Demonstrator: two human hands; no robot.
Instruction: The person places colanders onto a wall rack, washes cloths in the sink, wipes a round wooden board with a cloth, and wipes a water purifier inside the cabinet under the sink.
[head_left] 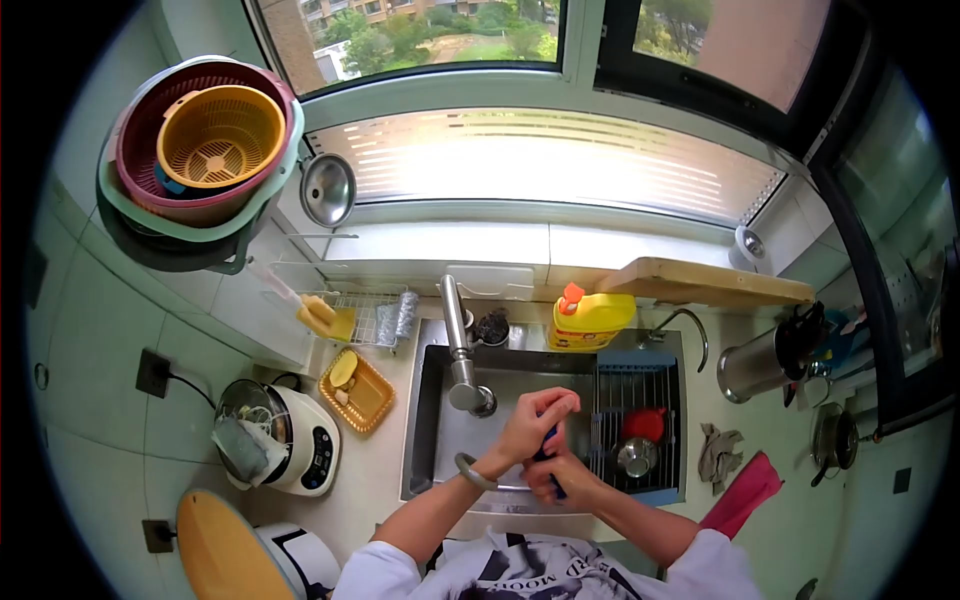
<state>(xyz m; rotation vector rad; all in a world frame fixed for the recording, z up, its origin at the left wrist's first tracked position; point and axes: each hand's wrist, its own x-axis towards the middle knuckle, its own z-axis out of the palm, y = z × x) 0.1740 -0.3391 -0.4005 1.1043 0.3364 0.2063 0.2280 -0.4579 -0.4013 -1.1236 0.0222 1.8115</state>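
Observation:
Over the front of the steel sink [432,420], my two hands are close together. A dark blue, narrow object [547,443] shows between them; its kind is hidden by my fingers. My left hand [527,425] is closed at its upper part, with the fingertips pressed together. My right hand [568,476] wraps round the lower part, where a bit of blue sticks out below. A grey bangle circles my left wrist. Behind the hands stands the metal faucet [458,335], turned down over the sink.
A drying rack [612,385] spans the sink's right side, holding a red item [643,425] and a small metal bowl [637,458]. A yellow detergent bottle [590,320] stands behind. Left are a yellow basket [370,395] and a white cooker [305,440]; right, a grey rag [719,455].

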